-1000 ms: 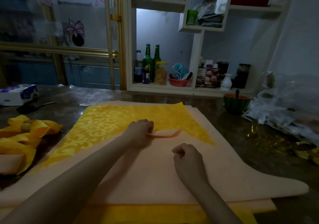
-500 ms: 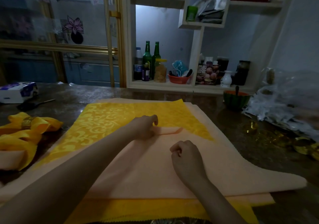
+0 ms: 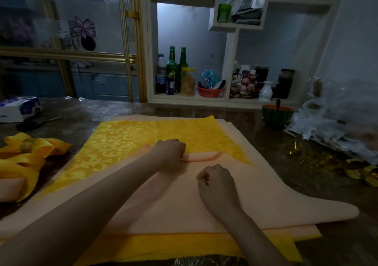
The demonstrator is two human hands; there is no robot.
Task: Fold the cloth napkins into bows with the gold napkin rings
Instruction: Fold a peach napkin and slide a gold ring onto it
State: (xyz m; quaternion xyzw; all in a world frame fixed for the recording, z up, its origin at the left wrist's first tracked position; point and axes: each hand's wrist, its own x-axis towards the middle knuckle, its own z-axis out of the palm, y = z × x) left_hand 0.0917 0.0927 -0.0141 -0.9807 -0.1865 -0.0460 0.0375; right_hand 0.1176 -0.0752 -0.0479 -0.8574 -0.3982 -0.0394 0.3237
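Observation:
A peach napkin (image 3: 184,206) lies folded on top of a yellow patterned napkin (image 3: 122,143) in the stack in front of me. Its far tip is turned back into a small roll (image 3: 204,156). My left hand (image 3: 169,153) pinches that rolled tip at its left end. My right hand (image 3: 214,181) rests just nearer on the peach cloth as a curled fist, and no cloth shows between its fingers. A finished yellow bow (image 3: 47,149) with a gold ring (image 3: 28,145) lies at the left. Several loose gold rings (image 3: 353,167) lie at the right.
More napkins lie under the stack, reaching the table's near edge. A tissue box (image 3: 18,108) and a dark tool (image 3: 36,123) sit far left. A green bowl (image 3: 277,115) and crinkled plastic bags (image 3: 337,126) crowd the right. A shelf with bottles (image 3: 171,71) stands behind.
My left hand has turned the peach tip further over into a thicker roll. My right fist has stayed where it was.

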